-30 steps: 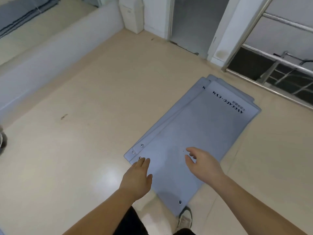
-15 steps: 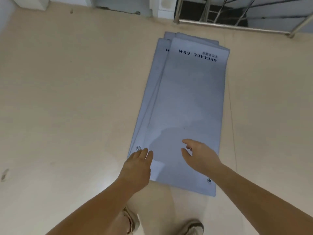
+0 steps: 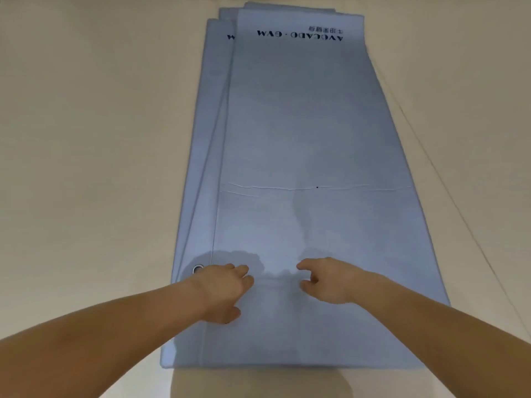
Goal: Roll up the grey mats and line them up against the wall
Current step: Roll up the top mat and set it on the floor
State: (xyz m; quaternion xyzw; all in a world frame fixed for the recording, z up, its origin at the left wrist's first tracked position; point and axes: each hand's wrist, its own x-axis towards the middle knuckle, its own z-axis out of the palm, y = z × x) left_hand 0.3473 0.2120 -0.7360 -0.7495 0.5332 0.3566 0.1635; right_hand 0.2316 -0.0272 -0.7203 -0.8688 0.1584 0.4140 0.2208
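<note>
On glossy floor point(image 3: 86, 139) lie flat, creased mats point(image 3: 301, 124).

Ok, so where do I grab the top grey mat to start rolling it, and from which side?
Grip the near short edge of the top mat, coming from your end with a hand toward each corner. It lies flat, running lengthwise away from you. Pinch only the top layer: the lower mats stick out on the left.
</note>
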